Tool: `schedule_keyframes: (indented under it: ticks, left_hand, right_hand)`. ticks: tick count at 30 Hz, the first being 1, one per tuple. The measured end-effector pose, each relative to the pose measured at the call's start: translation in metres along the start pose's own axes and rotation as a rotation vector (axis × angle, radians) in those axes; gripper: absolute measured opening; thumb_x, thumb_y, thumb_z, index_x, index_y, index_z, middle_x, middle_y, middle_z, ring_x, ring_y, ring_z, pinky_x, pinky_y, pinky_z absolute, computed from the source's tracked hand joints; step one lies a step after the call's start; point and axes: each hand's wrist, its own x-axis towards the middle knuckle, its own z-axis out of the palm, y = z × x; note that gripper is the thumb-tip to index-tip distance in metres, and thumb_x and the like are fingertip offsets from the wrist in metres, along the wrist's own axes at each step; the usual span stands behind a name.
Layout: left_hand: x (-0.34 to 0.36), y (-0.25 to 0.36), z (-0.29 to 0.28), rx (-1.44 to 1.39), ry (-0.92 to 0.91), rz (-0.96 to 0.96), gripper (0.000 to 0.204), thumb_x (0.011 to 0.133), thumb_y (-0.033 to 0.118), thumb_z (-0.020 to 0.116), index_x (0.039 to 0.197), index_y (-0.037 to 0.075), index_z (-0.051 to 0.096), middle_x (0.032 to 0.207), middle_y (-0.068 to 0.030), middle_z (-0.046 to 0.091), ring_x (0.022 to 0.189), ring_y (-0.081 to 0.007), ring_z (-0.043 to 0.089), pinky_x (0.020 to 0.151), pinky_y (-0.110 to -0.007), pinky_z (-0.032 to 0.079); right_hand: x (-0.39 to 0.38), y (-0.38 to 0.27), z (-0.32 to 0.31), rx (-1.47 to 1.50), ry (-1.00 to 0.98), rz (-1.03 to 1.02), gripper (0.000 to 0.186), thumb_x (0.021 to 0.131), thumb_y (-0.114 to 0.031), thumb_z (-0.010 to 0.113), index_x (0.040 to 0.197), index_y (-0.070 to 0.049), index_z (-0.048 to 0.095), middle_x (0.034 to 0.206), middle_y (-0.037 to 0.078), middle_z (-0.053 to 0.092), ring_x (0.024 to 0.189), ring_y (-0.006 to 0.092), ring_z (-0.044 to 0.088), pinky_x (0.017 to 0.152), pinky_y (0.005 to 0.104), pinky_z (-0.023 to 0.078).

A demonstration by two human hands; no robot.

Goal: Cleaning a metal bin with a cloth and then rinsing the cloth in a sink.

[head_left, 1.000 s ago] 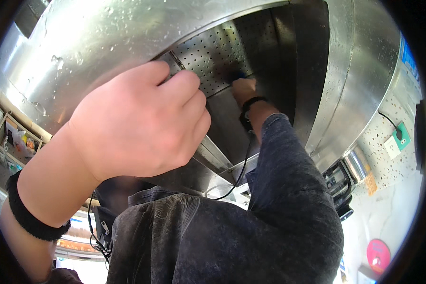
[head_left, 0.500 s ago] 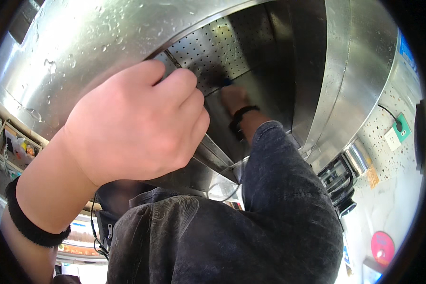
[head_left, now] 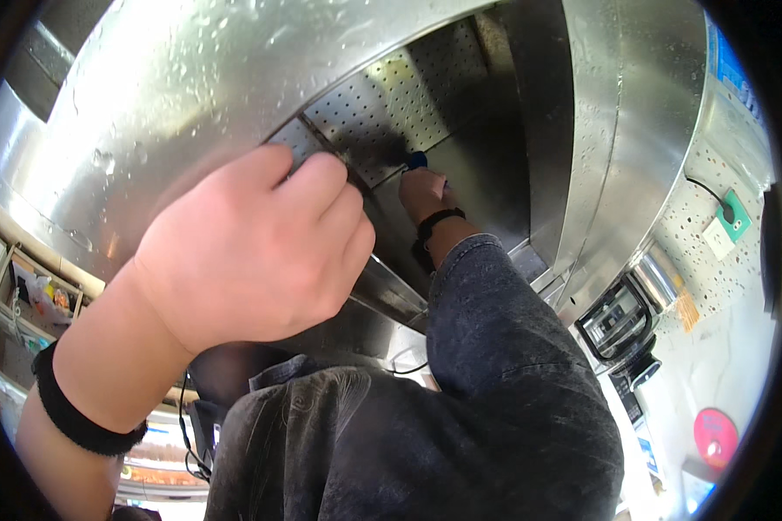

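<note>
My left hand point(head_left: 256, 243), large in the foreground with a black band at its wrist, is closed in a fist at the curved rim of the wet stainless-steel casing point(head_left: 174, 113). Its fingertips are hidden, and the fingers appear curled over that rim. Deeper inside the steel cavity, my right hand point(head_left: 423, 193) is closed around a small dark-blue thing point(head_left: 417, 161), whose kind I cannot make out. The blue end meets the lower edge of the perforated steel panel point(head_left: 391, 91), next to a plain panel point(head_left: 487, 130).
A steel side wall point(head_left: 626, 113) rises to the right of the cavity. Beyond it are a green-framed outlet point(head_left: 734, 215) with a plug, a black appliance point(head_left: 617, 321), a steel canister point(head_left: 656, 278) and a pink disc point(head_left: 715, 437). Shelves with packages point(head_left: 52, 300) stand at the left.
The whole view has shifted slightly. My right hand, blurred before, now shows sharply with the blue thing at the panel seam. My left fist keeps its place at the rim.
</note>
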Motion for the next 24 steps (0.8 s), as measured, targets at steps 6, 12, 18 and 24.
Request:
schedule_keyframes:
  ticks: [6, 12, 18, 24]
  left_hand:
    - [0.004, 0.004, 0.002, -0.022, 0.016, 0.036, 0.026, 0.052, 0.019, 0.060, 0.072, 0.002, 0.058, 0.072, -0.0055, 0.053, 0.072, -0.0206, 0.052, 0.058, -0.029, 0.040]
    - [0.002, 0.004, 0.007, -0.016, 0.035, 0.029, 0.027, 0.053, 0.020, 0.060, 0.073, 0.001, 0.058, 0.069, -0.0049, 0.049, 0.071, -0.0203, 0.050, 0.057, -0.029, 0.038]
    - [0.000, 0.006, 0.007, -0.048, 0.103, 0.050, 0.019, 0.058, 0.018, 0.061, 0.069, 0.004, 0.055, 0.067, -0.0042, 0.047, 0.068, -0.0202, 0.048, 0.057, -0.029, 0.038]
    - [0.001, 0.005, 0.009, -0.060, 0.107, 0.070, 0.016, 0.060, 0.017, 0.061, 0.067, 0.005, 0.053, 0.067, -0.0042, 0.046, 0.069, -0.0201, 0.048, 0.058, -0.029, 0.038]
  right_hand:
    - [-0.004, 0.047, 0.026, 0.058, 0.085, 0.148, 0.027, 0.086, -0.025, 0.052, 0.101, -0.008, 0.068, 0.107, 0.009, 0.065, 0.100, 0.0298, 0.061, 0.082, 0.0556, 0.043]
    - [-0.058, 0.026, -0.024, 0.022, -0.153, -0.009, 0.027, 0.087, -0.026, 0.053, 0.103, -0.011, 0.069, 0.109, 0.008, 0.065, 0.103, 0.0272, 0.060, 0.080, 0.0480, 0.046]
    - [-0.048, 0.077, -0.014, 0.182, 0.019, 0.256, 0.019, 0.084, -0.015, 0.055, 0.094, -0.011, 0.072, 0.099, 0.007, 0.069, 0.090, 0.0248, 0.067, 0.066, 0.0374, 0.054]
    - [-0.080, 0.055, -0.030, 0.124, -0.115, 0.120, 0.021, 0.084, -0.016, 0.056, 0.098, -0.011, 0.071, 0.105, 0.009, 0.068, 0.093, 0.0252, 0.067, 0.069, 0.0372, 0.053]
